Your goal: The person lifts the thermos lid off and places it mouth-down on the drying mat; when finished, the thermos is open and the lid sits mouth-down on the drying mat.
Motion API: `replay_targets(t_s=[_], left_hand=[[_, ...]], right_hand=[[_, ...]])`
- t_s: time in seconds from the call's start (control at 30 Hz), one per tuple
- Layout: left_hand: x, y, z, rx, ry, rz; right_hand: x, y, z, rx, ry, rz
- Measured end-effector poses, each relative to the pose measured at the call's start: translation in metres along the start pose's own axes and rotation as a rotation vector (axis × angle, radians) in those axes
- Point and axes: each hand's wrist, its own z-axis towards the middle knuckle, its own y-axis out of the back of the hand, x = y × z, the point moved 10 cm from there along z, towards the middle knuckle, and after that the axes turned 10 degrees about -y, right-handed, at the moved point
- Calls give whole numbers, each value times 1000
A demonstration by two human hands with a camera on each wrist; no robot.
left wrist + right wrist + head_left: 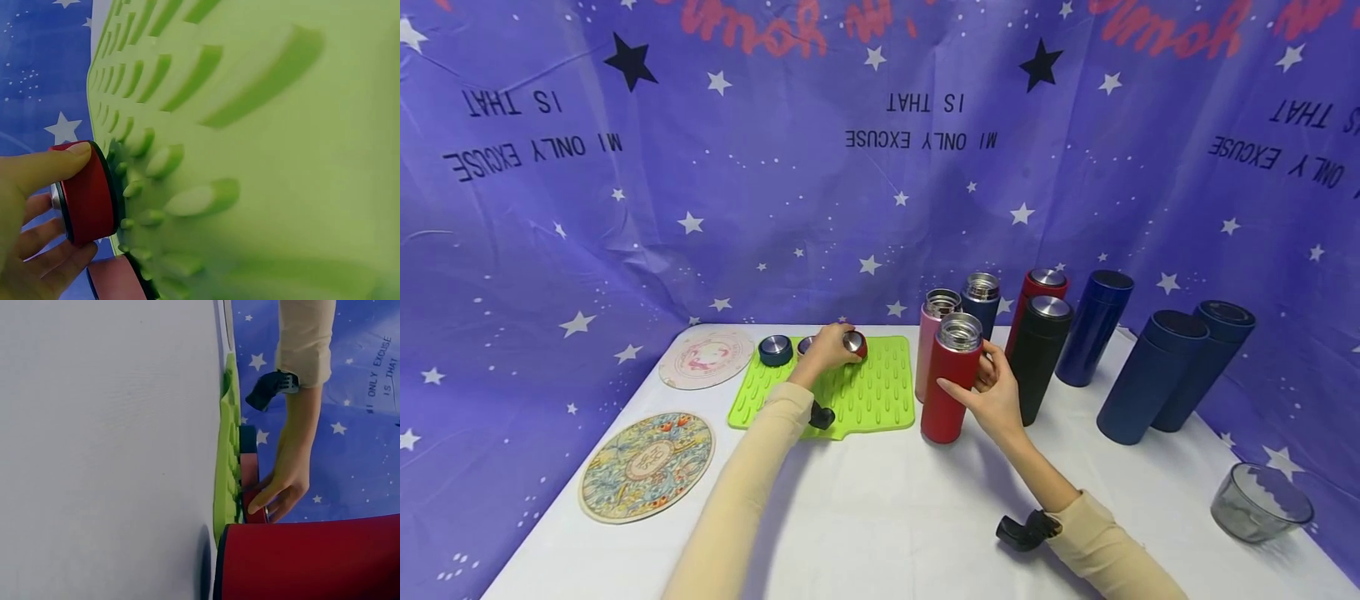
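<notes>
My left hand [827, 350] pinches a red bottle lid [860, 344] with a steel top over the green drying mat [880, 400]. In the left wrist view, my thumb lies on the red lid's side [90, 197] and its dark rim is right at the mat's ridges. Beside it on the mat are a pink lid [249, 469], mostly hidden by my hand in the head view, and a dark blue lid [775, 351]. My right hand [997, 398] holds an upright, lidless red thermos bottle [945, 396] by its side, steel mouth showing, base close to the table.
Lidless pink [928, 333] and navy [981, 304] bottles stand behind the red one. Right of them are a capped black bottle [1041, 358], another red one [1026, 308] and several blue ones [1153, 375]. A glass bowl [1258, 504] sits front right; two round mats [647, 467] lie left.
</notes>
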Motion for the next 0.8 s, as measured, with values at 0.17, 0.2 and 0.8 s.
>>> replay_targets(t_s=[0.17, 0.2, 0.8], left_hand=[[1, -3, 5, -2, -7, 37], [0, -3, 5, -2, -7, 44], [-3, 2, -7, -5, -32, 38]], right_hand=[[-5, -2, 2, -9, -10, -10], [-4, -3, 1, -11, -10, -18], [-11, -4, 1, -23, 52, -188]])
